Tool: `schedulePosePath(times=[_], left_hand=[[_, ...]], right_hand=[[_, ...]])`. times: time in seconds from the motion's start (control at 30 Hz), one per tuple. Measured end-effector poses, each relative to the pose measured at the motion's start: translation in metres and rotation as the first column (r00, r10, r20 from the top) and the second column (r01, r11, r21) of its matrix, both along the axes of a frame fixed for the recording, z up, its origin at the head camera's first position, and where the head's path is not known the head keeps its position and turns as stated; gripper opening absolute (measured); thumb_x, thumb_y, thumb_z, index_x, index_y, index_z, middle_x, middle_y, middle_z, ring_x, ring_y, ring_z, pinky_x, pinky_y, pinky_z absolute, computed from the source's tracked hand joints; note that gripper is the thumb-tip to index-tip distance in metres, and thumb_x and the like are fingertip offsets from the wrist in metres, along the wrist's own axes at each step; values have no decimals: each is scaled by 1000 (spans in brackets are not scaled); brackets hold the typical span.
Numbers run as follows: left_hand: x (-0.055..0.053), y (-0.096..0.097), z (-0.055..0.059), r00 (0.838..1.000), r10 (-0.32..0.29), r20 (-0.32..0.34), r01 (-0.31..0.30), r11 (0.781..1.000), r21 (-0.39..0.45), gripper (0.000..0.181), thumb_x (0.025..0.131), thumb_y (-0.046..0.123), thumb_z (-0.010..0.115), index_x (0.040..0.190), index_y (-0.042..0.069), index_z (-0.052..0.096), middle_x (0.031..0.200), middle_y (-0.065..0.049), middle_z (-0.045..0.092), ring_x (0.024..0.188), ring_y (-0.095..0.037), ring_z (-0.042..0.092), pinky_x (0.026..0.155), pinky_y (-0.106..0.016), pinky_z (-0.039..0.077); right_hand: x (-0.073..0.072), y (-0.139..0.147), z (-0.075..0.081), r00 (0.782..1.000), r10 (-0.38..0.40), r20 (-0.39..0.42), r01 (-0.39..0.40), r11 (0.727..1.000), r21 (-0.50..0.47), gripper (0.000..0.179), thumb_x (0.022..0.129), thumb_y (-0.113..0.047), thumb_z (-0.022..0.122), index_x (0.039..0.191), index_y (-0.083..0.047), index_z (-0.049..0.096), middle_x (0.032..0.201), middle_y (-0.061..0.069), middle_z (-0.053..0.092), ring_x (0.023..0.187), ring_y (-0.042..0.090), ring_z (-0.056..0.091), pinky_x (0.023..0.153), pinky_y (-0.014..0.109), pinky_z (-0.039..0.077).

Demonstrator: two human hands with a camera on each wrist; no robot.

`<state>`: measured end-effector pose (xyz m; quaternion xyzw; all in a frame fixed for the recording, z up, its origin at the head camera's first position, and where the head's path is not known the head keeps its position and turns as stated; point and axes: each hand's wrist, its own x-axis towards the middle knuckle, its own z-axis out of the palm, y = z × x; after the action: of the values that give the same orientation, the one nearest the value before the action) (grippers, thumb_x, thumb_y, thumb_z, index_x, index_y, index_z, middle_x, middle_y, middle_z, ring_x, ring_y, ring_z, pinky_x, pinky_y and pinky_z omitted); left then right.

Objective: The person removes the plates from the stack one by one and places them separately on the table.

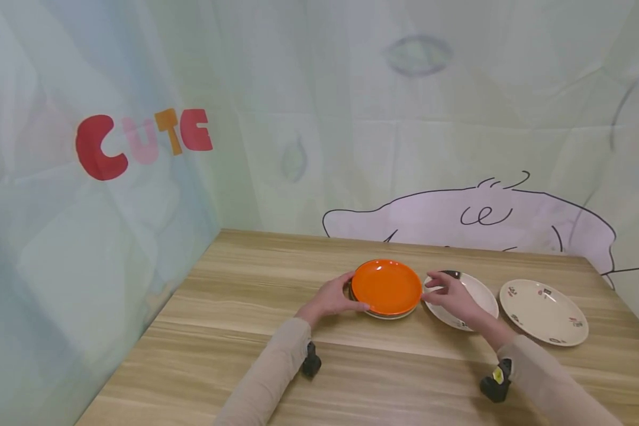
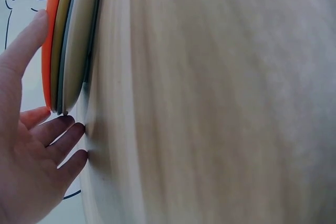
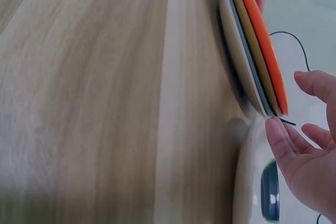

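Observation:
A stack of several plates lies at the middle of the table, an orange plate point(image 1: 386, 287) on top. Under it show a mustard plate point(image 2: 62, 40), a dark grey-green plate point(image 3: 247, 35) and a cream plate point(image 2: 79, 45). My left hand point(image 1: 334, 297) is at the stack's left side, its thumb at the orange rim, its other fingers loosely extended at the plates' edges. On the opposite side, my right hand point(image 1: 454, 300) has its fingertips by the stack's lower edge and its thumb held apart. It hovers over a white plate with a dark patch point(image 1: 479, 296).
To the far right lies a cream plate with small printed motifs point(image 1: 543, 312). The wooden table point(image 1: 234, 296) meets a printed cloth backdrop point(image 1: 298, 118) along its back and left edges. Both wrists carry small black devices point(image 1: 311, 361).

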<state>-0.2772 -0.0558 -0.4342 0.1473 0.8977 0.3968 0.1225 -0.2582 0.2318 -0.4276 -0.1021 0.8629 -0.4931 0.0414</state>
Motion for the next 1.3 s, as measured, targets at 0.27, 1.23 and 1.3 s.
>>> schedulePosePath(times=[0.27, 1.23, 1.3], left_hand=[[1, 0, 1, 1000, -3, -3, 3, 1000, 0, 92, 67, 47, 76, 141, 12, 33, 142, -9, 37, 102, -21, 48, 84, -32, 49], [-2, 0, -3, 1000, -3, -14, 3, 1000, 0, 92, 67, 46, 76, 140, 11, 33, 142, -7, 37, 127, -22, 36, 106, -40, 30], [-1, 0, -3, 1000, -4, -17, 4, 1000, -1, 92, 67, 46, 76, 140, 11, 33, 142, -7, 37, 129, -23, 34, 107, -41, 29]], right_hand=[[0, -10, -4, 1000, 0, 30, 1, 1000, -31, 62, 82, -14, 66, 131, 10, 36, 117, 28, 50, 99, 34, 57, 76, 31, 54], [-6, -22, -6, 996, -65, 62, 65, 998, 8, 59, 78, -15, 71, 125, 10, 46, 120, 25, 52, 82, 18, 58, 66, 25, 54], [-6, -23, -6, 997, -59, 59, 58, 998, 14, 59, 78, -15, 71, 125, 10, 46, 120, 25, 52, 83, 18, 58, 67, 25, 54]])
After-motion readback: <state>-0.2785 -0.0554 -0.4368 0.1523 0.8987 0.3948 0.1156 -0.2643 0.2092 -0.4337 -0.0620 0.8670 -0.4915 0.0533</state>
